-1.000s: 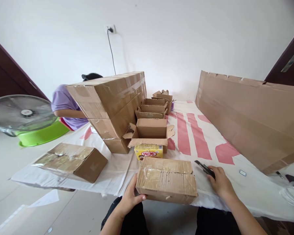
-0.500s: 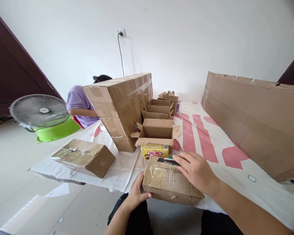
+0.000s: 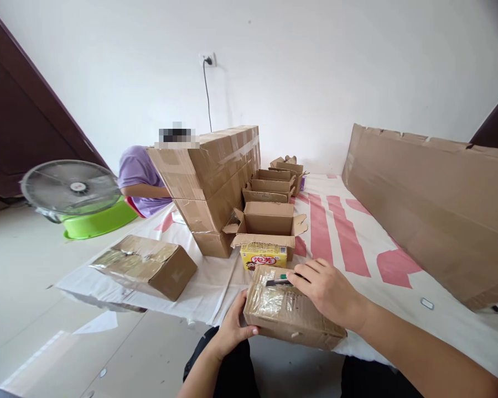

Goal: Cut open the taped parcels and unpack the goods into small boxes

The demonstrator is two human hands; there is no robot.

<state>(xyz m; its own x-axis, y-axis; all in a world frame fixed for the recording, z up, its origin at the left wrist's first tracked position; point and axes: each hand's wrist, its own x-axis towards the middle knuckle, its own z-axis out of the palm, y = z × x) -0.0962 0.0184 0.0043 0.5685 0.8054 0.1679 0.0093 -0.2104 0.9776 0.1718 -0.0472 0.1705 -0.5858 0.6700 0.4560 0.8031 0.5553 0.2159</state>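
Contents hidden, the taped carton point(image 3: 288, 315) sits on the desk point(image 3: 213, 287), left hand point(image 3: 233, 327) clamped on its left end, right hand point(image 3: 334, 292) clamped on a utility knife point(image 3: 277, 282) over it, an open-flapped carton point(image 3: 266, 225) behind it.

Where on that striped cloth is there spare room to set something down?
Widest: the striped cloth between the open boxes and tall cardboard panel. A smaller patch lies between the far-left box and left hand. Crowded: the stacked boxes, open boxes, yellow carton and held box stand close together.
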